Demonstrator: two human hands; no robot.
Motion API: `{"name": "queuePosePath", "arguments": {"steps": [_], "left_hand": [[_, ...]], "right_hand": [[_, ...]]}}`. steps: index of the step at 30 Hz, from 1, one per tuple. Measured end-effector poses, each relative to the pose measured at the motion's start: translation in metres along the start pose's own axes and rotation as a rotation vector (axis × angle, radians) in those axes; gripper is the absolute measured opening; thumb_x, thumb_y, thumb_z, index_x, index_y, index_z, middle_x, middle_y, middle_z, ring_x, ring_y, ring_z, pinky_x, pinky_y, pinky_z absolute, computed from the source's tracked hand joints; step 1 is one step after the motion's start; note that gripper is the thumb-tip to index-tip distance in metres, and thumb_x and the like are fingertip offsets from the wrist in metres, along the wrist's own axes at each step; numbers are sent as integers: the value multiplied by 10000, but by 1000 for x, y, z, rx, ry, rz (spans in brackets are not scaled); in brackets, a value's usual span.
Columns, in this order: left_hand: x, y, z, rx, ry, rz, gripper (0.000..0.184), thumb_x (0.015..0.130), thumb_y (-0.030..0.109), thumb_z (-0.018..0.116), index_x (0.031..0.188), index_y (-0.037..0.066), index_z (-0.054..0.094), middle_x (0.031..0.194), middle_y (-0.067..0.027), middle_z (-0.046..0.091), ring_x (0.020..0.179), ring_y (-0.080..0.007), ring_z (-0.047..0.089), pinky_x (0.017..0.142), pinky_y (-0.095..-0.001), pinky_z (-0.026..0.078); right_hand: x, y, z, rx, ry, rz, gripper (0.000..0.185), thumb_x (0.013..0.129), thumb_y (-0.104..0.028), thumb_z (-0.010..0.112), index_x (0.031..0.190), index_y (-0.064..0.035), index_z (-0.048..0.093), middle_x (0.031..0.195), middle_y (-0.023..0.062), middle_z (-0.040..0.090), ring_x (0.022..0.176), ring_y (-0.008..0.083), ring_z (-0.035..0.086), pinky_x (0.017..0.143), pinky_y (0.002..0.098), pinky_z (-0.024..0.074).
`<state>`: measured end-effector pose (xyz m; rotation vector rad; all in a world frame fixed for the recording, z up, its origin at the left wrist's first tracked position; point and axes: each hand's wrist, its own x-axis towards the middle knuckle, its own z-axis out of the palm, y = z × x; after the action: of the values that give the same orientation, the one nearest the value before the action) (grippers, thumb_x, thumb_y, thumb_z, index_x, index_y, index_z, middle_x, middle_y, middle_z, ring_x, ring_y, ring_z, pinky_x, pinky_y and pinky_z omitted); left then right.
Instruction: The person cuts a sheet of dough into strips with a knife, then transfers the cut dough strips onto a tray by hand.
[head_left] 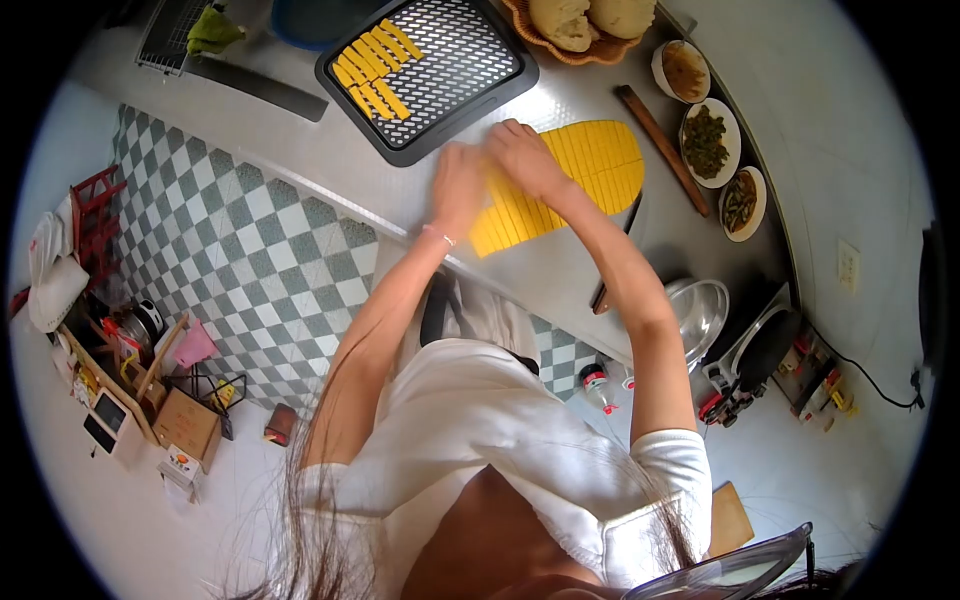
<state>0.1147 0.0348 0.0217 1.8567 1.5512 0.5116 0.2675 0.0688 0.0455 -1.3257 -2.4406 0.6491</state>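
A flat yellow sheet of dough (585,165), rounded at its far right end and cut across into many narrow strips, lies on the metal counter. My right hand (528,165) rests at the sheet's upper left part, fingers curled and closed; what is between them is hidden. Close beside it, my left hand (462,190) is at the sheet's left end, smeared by motion, so its fingers do not show clearly. Several cut yellow strips (375,60) lie in rows on the left part of a dark perforated tray (470,60), just beyond my hands.
A knife (633,213) lies partly under my right forearm. Right of the dough are a wooden stick (662,150), bowls of food (706,143) and a clear glass lid (698,315). A basket (590,52) with pale dough pieces stands at the back. The metal counter (290,165) has a near edge.
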Motion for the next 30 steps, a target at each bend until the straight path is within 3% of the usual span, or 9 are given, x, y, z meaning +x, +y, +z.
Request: {"name": "queuePosePath", "arguments": {"steps": [10,16,25,30], "left_hand": [[4,1,5,-22,37,-6,180,743,-3,643,882,25,532,844,-120,538,845,-329,532,738,-403,443],[6,-1,5,-43,-18,-105,121,760,11,642,855,8,567,866,-135,551,830,-325,546,724,-406,448],[6,-16,5,-11,-12,160,118,772,1,610,876,9,556,890,-139,554,863,-350,534,757,-409,441],[3,-18,0,-107,-93,145,133,796,3,573,922,11,533,887,-142,574,881,-322,545,768,-398,449]], "right_hand": [[2,6,-3,76,-39,-97,55,766,-120,548,812,-98,569,829,37,553,894,229,505,784,335,408],[6,11,4,21,-78,-98,56,761,-117,546,801,-91,574,840,56,545,884,246,505,771,342,421],[5,12,6,-88,-49,-98,79,750,-128,546,771,-70,596,864,68,518,891,255,501,766,357,433],[-2,4,-8,27,-91,-86,70,743,-101,576,805,-72,593,855,52,549,906,245,508,779,357,434]]}}
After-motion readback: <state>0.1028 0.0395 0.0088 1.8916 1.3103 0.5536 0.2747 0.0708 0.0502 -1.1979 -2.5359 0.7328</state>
